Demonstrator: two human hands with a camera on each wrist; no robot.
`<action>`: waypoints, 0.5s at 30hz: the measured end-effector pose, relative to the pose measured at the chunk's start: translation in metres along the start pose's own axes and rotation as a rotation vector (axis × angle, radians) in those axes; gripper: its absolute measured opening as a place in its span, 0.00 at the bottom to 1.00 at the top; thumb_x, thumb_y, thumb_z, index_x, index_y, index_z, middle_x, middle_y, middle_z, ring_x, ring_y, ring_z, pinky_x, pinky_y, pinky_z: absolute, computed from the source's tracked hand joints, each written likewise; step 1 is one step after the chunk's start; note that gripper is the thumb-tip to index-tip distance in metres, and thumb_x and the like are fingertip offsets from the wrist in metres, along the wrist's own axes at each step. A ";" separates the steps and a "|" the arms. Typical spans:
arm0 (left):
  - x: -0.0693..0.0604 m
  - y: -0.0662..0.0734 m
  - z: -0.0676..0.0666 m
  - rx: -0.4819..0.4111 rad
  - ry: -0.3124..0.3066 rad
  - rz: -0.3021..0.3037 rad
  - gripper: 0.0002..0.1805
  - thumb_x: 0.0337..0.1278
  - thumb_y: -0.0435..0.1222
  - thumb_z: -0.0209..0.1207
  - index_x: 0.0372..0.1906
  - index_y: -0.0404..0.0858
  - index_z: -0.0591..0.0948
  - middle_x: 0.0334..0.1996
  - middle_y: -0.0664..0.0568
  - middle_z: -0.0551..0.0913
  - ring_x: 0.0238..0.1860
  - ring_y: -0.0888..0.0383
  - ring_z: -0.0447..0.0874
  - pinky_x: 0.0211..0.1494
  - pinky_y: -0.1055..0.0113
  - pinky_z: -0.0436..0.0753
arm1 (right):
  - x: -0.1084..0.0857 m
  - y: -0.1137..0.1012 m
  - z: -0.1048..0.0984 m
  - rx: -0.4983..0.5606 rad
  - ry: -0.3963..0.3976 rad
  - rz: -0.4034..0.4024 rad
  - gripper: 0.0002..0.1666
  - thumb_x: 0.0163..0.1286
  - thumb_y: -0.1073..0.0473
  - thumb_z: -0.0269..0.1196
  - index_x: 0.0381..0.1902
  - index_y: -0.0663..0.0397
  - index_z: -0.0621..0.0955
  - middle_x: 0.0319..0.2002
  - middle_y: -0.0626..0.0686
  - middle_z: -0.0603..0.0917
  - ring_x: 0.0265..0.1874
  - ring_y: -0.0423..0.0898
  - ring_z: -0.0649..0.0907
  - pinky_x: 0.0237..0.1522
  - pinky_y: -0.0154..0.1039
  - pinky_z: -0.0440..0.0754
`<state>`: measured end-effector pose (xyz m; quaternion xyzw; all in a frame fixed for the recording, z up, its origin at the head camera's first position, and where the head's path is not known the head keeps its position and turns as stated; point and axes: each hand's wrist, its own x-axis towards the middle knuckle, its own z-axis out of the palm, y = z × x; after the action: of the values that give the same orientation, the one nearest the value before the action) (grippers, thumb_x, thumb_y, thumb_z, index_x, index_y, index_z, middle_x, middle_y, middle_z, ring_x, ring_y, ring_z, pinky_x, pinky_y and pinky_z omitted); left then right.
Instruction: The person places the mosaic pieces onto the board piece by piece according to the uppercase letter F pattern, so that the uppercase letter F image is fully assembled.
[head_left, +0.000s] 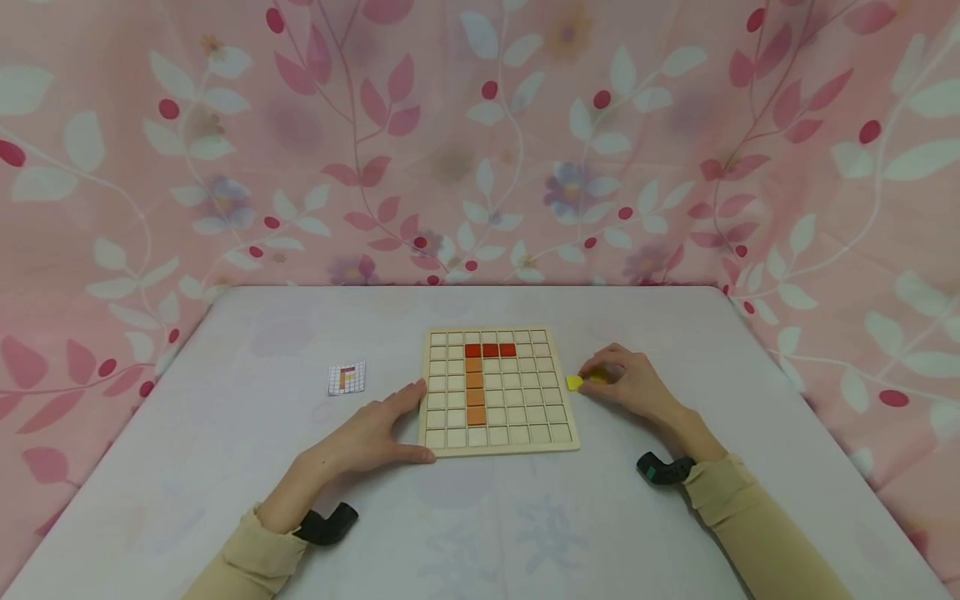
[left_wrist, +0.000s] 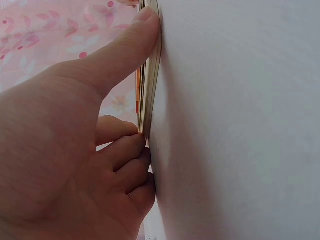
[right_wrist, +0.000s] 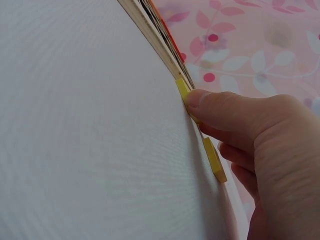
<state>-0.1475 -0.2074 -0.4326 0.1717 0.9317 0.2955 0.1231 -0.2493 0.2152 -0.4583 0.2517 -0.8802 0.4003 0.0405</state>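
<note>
A square wooden grid board [head_left: 517, 418] lies flat on the table. Three red tiles [head_left: 490, 350] form a row near its far side, and a column of several orange tiles [head_left: 475, 381] runs toward me below the leftmost red one. Against the board's left edge rests my left hand [head_left: 363, 437], thumb at the near left corner and fingertips farther up the side. Just right of the board, my right hand [head_left: 633, 385] pinches a yellow tile [right_wrist: 182, 90] between thumb and finger, low over the table. Another yellow tile [right_wrist: 215, 161] sits beneath that hand, partly hidden in the head view.
Left of the board lies a small card [head_left: 347, 378] printed with a coloured grid pattern. A pale cloth covers the table [head_left: 495, 533], and a pink floral curtain [head_left: 465, 142] hangs behind it and along both sides.
</note>
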 end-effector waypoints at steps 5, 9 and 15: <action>-0.001 0.001 -0.001 0.001 0.000 -0.003 0.61 0.44 0.59 0.73 0.80 0.41 0.55 0.79 0.49 0.55 0.79 0.46 0.52 0.78 0.46 0.58 | 0.000 -0.002 0.000 -0.017 0.008 -0.008 0.13 0.54 0.58 0.78 0.38 0.47 0.88 0.40 0.48 0.83 0.48 0.48 0.80 0.62 0.55 0.70; -0.001 0.001 -0.002 -0.002 0.002 -0.003 0.61 0.44 0.59 0.73 0.80 0.41 0.55 0.79 0.49 0.55 0.79 0.45 0.52 0.77 0.44 0.58 | 0.001 -0.001 0.000 -0.020 0.012 -0.007 0.13 0.54 0.57 0.79 0.38 0.46 0.89 0.40 0.47 0.83 0.48 0.47 0.80 0.60 0.53 0.71; -0.002 0.001 -0.001 -0.008 -0.003 -0.010 0.61 0.45 0.60 0.72 0.79 0.41 0.56 0.79 0.49 0.56 0.79 0.47 0.52 0.78 0.46 0.58 | 0.002 0.000 -0.002 -0.013 0.050 -0.004 0.13 0.54 0.56 0.78 0.38 0.45 0.89 0.40 0.47 0.84 0.49 0.48 0.80 0.59 0.52 0.71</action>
<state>-0.1462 -0.2078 -0.4307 0.1670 0.9312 0.2982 0.1267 -0.2518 0.2159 -0.4565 0.2429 -0.8811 0.4005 0.0652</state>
